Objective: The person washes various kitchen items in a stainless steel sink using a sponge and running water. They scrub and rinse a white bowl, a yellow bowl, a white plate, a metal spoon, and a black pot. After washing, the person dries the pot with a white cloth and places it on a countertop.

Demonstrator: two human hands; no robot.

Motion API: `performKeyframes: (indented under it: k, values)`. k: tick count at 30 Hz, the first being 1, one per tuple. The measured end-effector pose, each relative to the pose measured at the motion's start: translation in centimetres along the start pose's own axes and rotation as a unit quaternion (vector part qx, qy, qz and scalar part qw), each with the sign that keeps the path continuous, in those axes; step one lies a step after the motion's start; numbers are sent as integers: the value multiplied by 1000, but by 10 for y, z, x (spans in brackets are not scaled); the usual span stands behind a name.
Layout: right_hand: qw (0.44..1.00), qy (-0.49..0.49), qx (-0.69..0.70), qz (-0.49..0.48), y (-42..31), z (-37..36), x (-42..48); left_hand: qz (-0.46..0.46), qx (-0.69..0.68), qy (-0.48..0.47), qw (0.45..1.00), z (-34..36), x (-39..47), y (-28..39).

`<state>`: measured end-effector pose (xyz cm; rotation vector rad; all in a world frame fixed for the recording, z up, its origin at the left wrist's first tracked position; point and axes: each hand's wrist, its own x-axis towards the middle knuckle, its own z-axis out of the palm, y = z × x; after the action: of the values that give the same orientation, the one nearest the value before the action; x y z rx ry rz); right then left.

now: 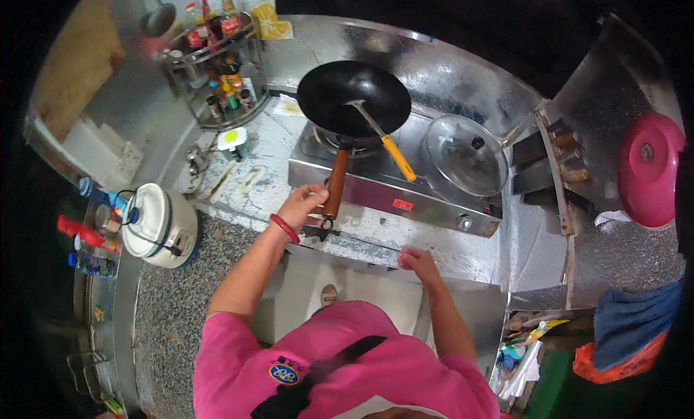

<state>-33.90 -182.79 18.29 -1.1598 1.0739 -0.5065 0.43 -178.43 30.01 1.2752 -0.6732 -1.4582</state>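
My left hand, with a red bangle on the wrist, is at the wok's wooden handle. Its thumb reaches the handle's left side; whether the fingers close around the handle is hard to see. The black wok sits over the left burner of a steel gas stove. Inside it rests a metal spatula with a yellow handle that leans out over the rim. My right hand is by the counter's front edge, fingers curled, nothing visible in them.
A glass lid lies on the stove's right side. Knives stand in a rack farther right, near a pink plastic basin. On the left are a white electric cooker, a lidded jar and a corner rack of bottles.
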Motion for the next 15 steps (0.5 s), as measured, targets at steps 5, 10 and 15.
performKeyframes:
  k: [5, 10, 15]
  values:
    - [997, 25, 78, -15, -32, 12, 31, -72, -72, -73, 992, 8, 22, 12]
    - [991, 11, 130, -23, -57, 0, 68, -115, -81, -68, 988, 24, 32, 23]
    - [962, -77, 259, -42, -81, -5, 113, -104, -52, -62, 991, 25, 44, 15]
